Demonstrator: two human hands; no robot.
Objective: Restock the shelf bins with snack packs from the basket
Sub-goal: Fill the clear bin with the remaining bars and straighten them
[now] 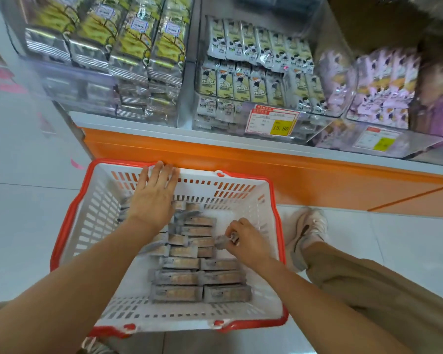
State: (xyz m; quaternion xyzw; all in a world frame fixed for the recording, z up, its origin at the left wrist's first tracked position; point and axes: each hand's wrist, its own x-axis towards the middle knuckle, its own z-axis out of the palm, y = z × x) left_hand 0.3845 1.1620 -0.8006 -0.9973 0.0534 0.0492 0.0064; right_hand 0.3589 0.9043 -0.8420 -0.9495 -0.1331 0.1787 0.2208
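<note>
A white basket with a red rim [92, 251] stands on the floor below the shelf, holding several grey snack packs [179, 277] in rows. My left hand [152, 195] hovers flat with straight fingers over the basket's far left, fingertips near the far rim. My right hand [243, 238] is inside the basket at the right and pinches one grey snack pack [224, 241] at its end. Above stand clear shelf bins: a left bin [82, 80] with green-and-silver packs, a middle bin [256, 116] with pale cartoon packs, a right bin [384, 139] with purple packs.
An orange shelf base [266, 169] runs behind the basket. A yellow price tag [280, 127] hangs on the middle bin. My right foot in a pale shoe [307, 233] and tan trouser leg [368, 290] lie just right of the basket. White tile floor surrounds it.
</note>
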